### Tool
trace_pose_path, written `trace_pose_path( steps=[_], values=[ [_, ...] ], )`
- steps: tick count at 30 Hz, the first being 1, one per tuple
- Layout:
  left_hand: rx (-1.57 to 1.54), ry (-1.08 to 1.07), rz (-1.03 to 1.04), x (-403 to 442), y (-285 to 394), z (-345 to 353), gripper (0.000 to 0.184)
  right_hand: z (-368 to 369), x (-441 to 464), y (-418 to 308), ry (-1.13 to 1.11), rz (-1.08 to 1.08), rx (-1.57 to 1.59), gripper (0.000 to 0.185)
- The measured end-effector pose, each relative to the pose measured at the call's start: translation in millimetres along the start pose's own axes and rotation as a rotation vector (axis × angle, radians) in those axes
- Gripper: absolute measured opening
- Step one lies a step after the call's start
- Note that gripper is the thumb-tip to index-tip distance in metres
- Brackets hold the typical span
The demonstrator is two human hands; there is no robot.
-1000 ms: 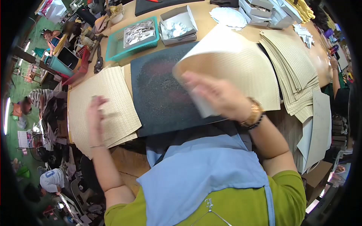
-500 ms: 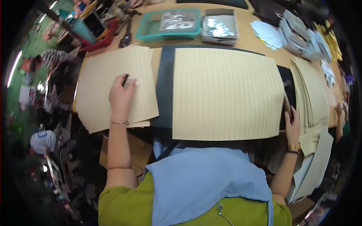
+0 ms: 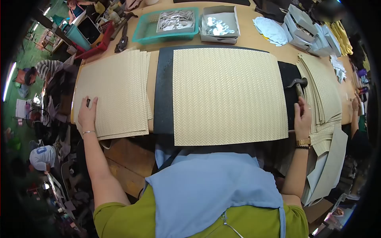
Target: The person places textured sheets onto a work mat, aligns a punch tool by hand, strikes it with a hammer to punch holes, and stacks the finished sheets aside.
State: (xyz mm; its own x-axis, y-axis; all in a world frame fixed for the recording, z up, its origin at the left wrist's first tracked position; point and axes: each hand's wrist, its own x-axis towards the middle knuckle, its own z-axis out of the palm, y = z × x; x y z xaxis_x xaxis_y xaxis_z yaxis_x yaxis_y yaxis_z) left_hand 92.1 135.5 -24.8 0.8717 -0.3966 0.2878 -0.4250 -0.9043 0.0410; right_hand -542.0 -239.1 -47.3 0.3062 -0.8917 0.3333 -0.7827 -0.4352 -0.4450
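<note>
My left hand (image 3: 87, 116) rests at the left edge of a stack of cream woven-pattern sheets (image 3: 113, 95). Its thumb and fingers close round a short dark rod-like tool (image 3: 88, 102), whose working end I cannot make out. On the right, my right hand (image 3: 303, 119) is wrapped round the handle of a hammer (image 3: 299, 84), its head pointing away from me over a black pad. Between my hands lies a single cream woven-pattern sheet (image 3: 230, 99) on a dark board (image 3: 162, 91), its near edge overhanging the table edge.
More cream sheets (image 3: 322, 89) are piled at the right. At the back stand a teal tray (image 3: 145, 29) holding a box of small pieces, and a grey box (image 3: 220, 39) with shiny discs. White round pieces (image 3: 270, 31) lie farther right. Other people work at both sides.
My left hand has moved left and towards me, to the outer edge of the left stack, still with the dark tool. My right hand's hammer now shows its head clearly beside the middle sheet.
</note>
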Motion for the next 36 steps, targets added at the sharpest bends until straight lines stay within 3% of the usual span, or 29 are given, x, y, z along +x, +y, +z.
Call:
trace_pose_path(
  steps=[1,4,6,8,11,15,19,23,27,30,33,36],
  values=[
    [-0.005,0.075,0.049,4.9,-1.7,6.7,0.062,1.2,-1.1,-8.7,-0.093,0.057,0.149,0.033],
    [-0.575,0.004,0.1,-15.5,54.6,10.4,0.049,12.4,-13.7,-18.7,-0.155,0.129,0.275,0.038],
    [-0.831,-0.229,0.159,-59.6,123.0,-10.1,0.04,15.4,-14.2,-19.0,-0.179,0.177,0.289,0.041],
    [-0.79,-0.314,0.354,-105.3,176.6,-32.8,0.042,18.4,-12.6,-18.0,-0.219,0.25,0.374,0.044],
    [-0.566,-0.219,0.579,-137.3,214.3,-36.6,0.047,21.6,-9.1,-15.2,-0.242,0.31,0.514,0.048],
    [-0.687,-0.289,0.538,-148.3,239.5,-37.3,0.046,25.2,-7.0,-27.3,-0.2,0.327,0.378,0.058],
    [-0.887,-0.374,0.444,-142.1,240.1,-29.1,0.056,23.9,2.7,-20.8,-0.262,0.393,0.44,0.067],
    [-1.276,-0.715,0.224,-124.1,237.4,-10.3,0.062,18.1,14.9,-17.8,-0.434,0.455,0.537,0.067],
    [-1.194,-0.883,0.176,-118.8,237.2,-11.8,0.04,20.1,16.9,-15.6,-0.427,0.378,0.502,0.052],
    [-1.295,-0.691,0.229,-124.2,237.8,-11.8,0.03,21.5,11.9,-22.9,-0.354,0.296,0.551,0.047],
    [-1.153,-0.562,0.228,-113.6,216.9,-6.8,0.029,27.1,7.2,-31.5,-0.319,0.386,0.695,0.046],
    [-1.13,-0.546,0.165,-104.8,193.5,-1.4,0.031,33.1,1.2,-44.8,-0.301,0.361,0.814,0.039]
  ],
)
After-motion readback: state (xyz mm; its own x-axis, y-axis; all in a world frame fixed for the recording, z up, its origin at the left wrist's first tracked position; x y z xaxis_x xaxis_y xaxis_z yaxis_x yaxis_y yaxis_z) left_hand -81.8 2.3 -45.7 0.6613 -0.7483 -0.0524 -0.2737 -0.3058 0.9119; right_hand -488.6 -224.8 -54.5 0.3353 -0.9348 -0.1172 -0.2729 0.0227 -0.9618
